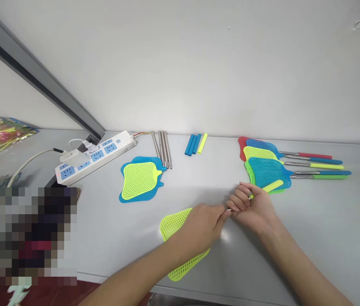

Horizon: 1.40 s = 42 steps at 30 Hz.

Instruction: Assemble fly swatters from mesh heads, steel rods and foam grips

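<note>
Pinching a yellow-green swatter [174, 224] at six o'clock, the left hand [203, 225] is bracing, the right hand [252, 209] clasping its rod [229, 209] (apparently fitting them); seating is likely calling for straight pressure.

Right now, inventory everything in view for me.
Mesh plastic swatter head: one, lime yellow, front centre
Slim metal rod with tube grip: one, silver and yellow, front centre
Complete mesh swatters: five, red, yellow, green, two blue, right
Loose mesh heads: at least three, yellow over blue, left of centre
Loose metal rods: four, silver, beside those heads
Loose tube grips: four, three blue, one yellow, back centre
Plastic power strip: one, white, back left
Plastic packets: count unclear, multicoloured, far left
Metal post: one, grey, back left
Tabletop: one, grey, underneath
Left hand: one, pinching the rod
Right hand: one, curled around it
</note>
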Each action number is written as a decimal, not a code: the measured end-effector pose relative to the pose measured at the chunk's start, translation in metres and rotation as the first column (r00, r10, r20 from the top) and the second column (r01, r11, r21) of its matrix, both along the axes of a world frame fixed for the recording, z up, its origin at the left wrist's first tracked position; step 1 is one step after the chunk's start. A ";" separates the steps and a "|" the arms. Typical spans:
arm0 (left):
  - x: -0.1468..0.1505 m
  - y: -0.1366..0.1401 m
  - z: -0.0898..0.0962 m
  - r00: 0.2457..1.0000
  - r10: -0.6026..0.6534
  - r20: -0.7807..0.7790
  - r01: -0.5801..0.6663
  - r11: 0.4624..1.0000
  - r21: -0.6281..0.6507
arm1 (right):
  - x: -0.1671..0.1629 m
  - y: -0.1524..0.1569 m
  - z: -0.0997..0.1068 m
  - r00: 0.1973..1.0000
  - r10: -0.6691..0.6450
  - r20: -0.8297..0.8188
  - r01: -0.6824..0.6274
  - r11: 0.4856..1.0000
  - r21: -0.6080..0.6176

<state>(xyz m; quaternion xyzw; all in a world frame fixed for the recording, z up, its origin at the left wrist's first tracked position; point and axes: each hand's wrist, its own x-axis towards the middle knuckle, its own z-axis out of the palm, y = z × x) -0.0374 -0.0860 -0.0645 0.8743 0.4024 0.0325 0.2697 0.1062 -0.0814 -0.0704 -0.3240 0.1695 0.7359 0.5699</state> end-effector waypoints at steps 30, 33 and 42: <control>-0.001 0.001 0.002 1.000 -0.002 -0.012 0.002 0.999 -0.036 | 0.004 0.001 -0.003 0.998 0.060 -0.009 -0.060 0.998 0.010; 0.000 0.001 0.003 1.000 -0.001 -0.024 0.000 0.999 -0.035 | 0.004 0.001 -0.003 0.998 0.063 -0.002 -0.063 0.998 0.016; 0.000 0.001 0.002 1.000 -0.008 0.003 0.008 1.000 -0.024 | 0.005 0.001 -0.003 0.996 0.084 0.021 -0.084 0.996 0.023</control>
